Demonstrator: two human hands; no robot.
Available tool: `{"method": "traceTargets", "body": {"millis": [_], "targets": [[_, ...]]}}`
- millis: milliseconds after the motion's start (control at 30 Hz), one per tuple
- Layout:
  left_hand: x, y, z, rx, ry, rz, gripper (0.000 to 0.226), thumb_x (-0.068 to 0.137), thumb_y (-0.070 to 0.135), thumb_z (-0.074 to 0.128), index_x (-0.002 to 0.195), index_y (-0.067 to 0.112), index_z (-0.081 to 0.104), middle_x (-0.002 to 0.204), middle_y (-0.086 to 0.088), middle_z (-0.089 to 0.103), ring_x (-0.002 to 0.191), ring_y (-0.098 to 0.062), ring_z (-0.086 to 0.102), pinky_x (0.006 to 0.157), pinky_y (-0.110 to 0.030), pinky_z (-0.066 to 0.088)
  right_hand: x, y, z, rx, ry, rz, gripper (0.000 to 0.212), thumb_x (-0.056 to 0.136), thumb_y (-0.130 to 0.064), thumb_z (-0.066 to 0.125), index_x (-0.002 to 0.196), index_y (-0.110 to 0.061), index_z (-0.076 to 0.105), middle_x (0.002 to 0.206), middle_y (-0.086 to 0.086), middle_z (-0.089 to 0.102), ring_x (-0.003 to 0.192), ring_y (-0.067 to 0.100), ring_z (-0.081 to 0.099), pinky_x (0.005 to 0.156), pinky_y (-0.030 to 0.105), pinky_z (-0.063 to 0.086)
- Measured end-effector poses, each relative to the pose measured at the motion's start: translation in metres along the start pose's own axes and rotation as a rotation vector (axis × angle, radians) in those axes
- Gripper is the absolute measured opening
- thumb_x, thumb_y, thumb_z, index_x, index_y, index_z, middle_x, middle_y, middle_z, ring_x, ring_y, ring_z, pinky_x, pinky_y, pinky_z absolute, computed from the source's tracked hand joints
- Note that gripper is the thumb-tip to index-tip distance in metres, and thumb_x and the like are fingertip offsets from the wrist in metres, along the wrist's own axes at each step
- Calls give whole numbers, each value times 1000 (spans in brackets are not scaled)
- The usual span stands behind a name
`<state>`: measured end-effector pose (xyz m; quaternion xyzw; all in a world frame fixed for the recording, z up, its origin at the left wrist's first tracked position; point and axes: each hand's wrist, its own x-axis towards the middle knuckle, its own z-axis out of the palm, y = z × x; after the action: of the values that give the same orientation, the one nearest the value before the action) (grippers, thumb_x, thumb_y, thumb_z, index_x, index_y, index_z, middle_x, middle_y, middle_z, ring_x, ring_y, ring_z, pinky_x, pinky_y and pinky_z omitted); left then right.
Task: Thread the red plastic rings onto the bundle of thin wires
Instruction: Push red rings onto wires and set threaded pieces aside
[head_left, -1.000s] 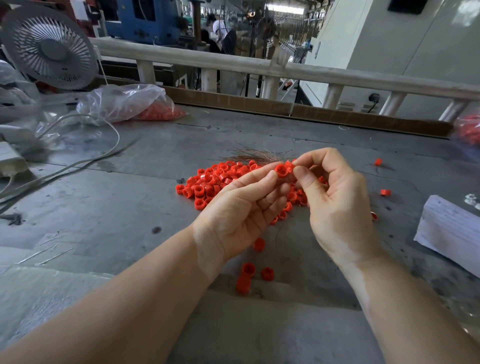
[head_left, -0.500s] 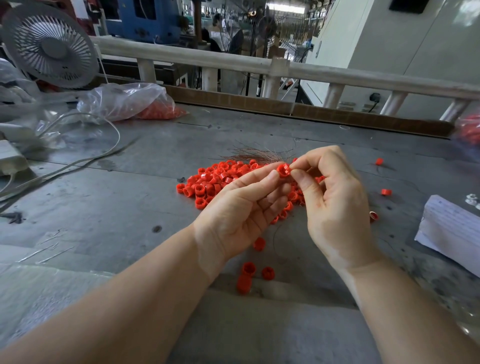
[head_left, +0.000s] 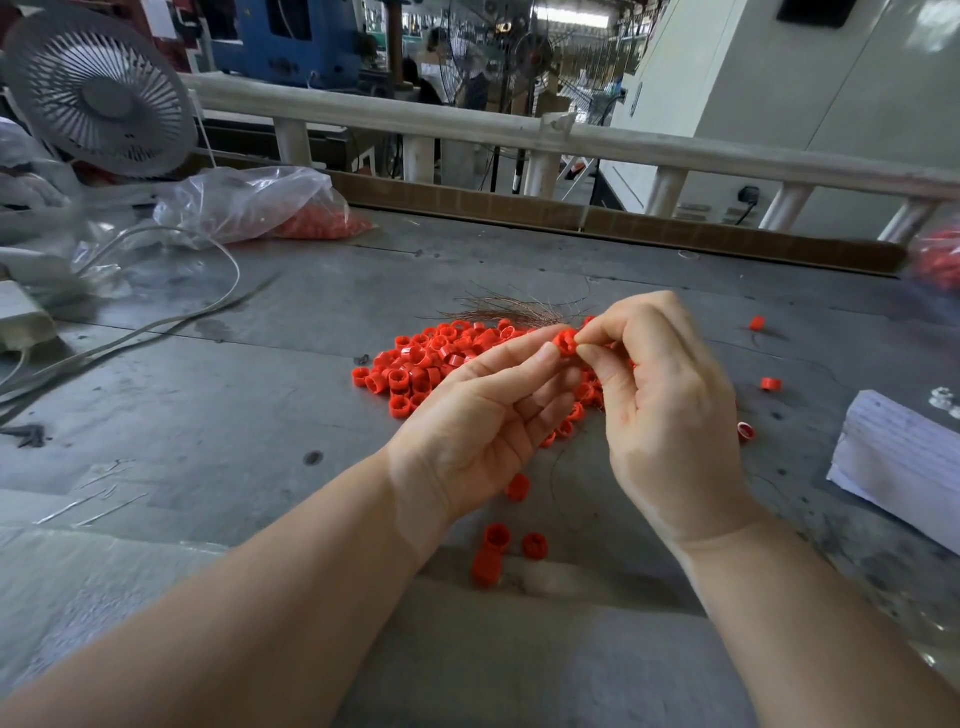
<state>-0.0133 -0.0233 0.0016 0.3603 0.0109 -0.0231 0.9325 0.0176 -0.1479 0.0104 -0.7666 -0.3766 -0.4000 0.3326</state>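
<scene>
Head view: one red ring (head_left: 565, 343) sits at the tips of both my hands, raised above the table. My left hand (head_left: 483, 421) lies palm up, and its thumb and forefinger pinch the ring from the left. My right hand (head_left: 670, 410) closes thumb and forefinger against the ring's right side, with its other fingers curled toward the palm. Whether a wire passes through the ring, I cannot tell. The bundle of thin wires (head_left: 511, 306) fans out on the table just beyond the pinch, its strands spreading leftward and away from me. Beneath and behind my fingers lies the pile of red rings (head_left: 431, 358). Three loose rings (head_left: 506, 545) rest nearer to me, between my wrists, and a few more (head_left: 771, 383) lie scattered to the right. All rest on the grey table (head_left: 208, 415). At the far left stand a desk fan (head_left: 98, 88) and a clear plastic bag (head_left: 249, 202) holding more red pieces. A stack of white paper (head_left: 898, 457) lies at the right edge.
</scene>
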Motion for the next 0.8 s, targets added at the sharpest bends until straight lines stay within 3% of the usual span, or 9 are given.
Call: {"method": "traceTargets", "body": {"millis": [200, 433, 633, 800], "targets": [[0, 0, 1, 6, -2, -3, 18, 68, 7, 62, 78, 10, 76, 70, -5, 70, 60, -8, 67, 59, -17, 55, 0, 2, 0, -41, -3, -20, 11, 90, -2, 56, 81, 2, 62, 84, 11, 58, 74, 23, 57, 61, 37, 50], [1, 0, 0, -5, -9, 5, 24, 69, 6, 60, 92, 7, 69, 71, -5, 70, 61, -8, 67, 61, -17, 55, -1, 1, 0, -98, 3, -41, 12, 91, -3, 56, 81, 1, 62, 84, 11, 58, 75, 24, 57, 64, 34, 49], [0, 0, 0, -30, -21, 10, 20, 70, 3, 59, 83, 5, 74, 71, -8, 70, 61, -9, 68, 61, -18, 56, -2, -2, 0, -165, 11, -61, 11, 90, -3, 57, 80, 0, 62, 83, 12, 60, 73, 25, 59, 60, 35, 51], [0, -1, 2, -44, -5, 14, 25, 69, 3, 58, 92, 3, 67, 70, -9, 70, 58, -9, 67, 60, -18, 56, -2, -3, 0, -198, 22, -60, 12, 90, -5, 57, 80, 0, 63, 82, 12, 60, 72, 26, 60, 56, 37, 51]]}}
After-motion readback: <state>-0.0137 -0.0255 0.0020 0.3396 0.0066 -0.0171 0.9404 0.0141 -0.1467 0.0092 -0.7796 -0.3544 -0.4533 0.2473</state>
